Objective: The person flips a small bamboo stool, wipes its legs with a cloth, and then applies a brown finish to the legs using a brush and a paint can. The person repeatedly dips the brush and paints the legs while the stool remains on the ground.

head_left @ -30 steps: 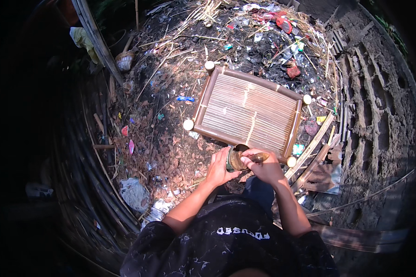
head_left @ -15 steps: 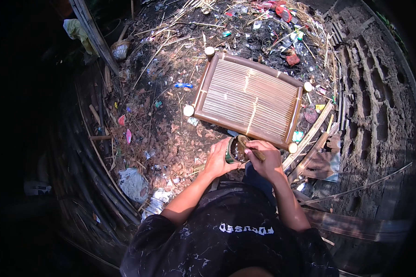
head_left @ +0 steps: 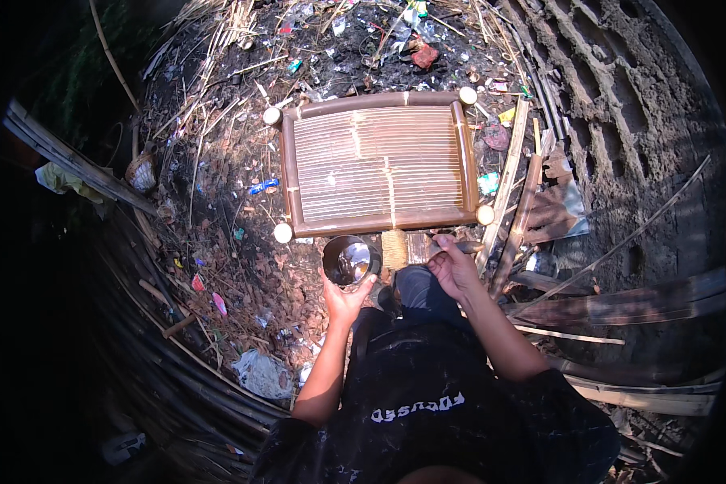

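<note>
My left hand is wrapped round a dark, open-topped can, tilted so its inside shows, with some shiny liquid at the bottom. To its right, my right hand grips a wide paintbrush by its handle. The brush's tan bristles point left, close to the can's rim. Just beyond both hands a low bamboo tabletop lies on the ground. Thick, glossy brown poles frame its thin slats, and pale round ends stand at the corners.
Litter and dry leaves cover the dark ground. Split bamboo strips lie right of the tabletop, near a rough block wall. Long dark poles curve along the left. A crumpled pale plastic bag rests near my left forearm.
The brush has come out of the can and lies level in my right hand. My hands have moved apart, the can to the left. The whole view has turned, so the tabletop appears straighter.
</note>
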Available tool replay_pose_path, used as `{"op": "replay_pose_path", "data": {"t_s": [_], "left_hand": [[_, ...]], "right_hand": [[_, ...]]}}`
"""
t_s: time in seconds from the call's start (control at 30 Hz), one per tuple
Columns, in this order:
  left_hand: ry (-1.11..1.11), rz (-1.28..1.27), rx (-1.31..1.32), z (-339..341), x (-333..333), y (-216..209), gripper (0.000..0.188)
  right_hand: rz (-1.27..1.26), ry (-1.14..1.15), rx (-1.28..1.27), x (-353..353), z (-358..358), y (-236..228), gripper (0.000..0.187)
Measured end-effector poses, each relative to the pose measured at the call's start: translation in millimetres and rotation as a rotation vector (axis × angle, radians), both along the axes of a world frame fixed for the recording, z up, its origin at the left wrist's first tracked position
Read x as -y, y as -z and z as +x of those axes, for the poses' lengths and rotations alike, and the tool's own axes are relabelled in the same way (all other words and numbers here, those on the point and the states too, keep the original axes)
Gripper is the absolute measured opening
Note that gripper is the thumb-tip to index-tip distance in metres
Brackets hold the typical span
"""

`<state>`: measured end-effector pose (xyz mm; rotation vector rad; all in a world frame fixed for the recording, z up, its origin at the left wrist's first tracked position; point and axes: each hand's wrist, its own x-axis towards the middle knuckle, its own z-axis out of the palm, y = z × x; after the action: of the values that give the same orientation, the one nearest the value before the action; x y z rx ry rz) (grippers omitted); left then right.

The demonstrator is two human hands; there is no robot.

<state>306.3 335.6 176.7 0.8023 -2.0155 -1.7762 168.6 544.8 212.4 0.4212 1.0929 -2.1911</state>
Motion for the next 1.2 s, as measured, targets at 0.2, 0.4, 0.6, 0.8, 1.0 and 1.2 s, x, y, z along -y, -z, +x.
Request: {"op": "replay_pose_path", "data": {"t_s": [0.2,0.4,0.6,0.8,1.0,1.2], "left_hand": [[-0.157,-0.149,-0.013,-34,34,21,0.079],[-0.206,-0.151,0.036,-62,77,49,0.079],[-0.152,-0.139,0.104,-85,100,70,0.069],[0.031,-0.219,0.179,-104,124,91,0.074],[0.208,-0.238,0.190,-125,150,95,0.071],[0.249,-0.248,0.179,-114,186,119,0.074]], "right_hand": [[0.003,0.186,0.079,-41,-56,65,0.026],[0.568,0.442,-0.015,-95,-148,217,0.026],[1.323,0.430,-0.457,-16,-178,296,0.027],[0.726,-0.166,-0.925,146,-79,323,0.023],[1.480,0.592,-0.673,-45,-167,298,0.018],[1.310,0.014,-0.604,-29,-137,282,0.024]]}}
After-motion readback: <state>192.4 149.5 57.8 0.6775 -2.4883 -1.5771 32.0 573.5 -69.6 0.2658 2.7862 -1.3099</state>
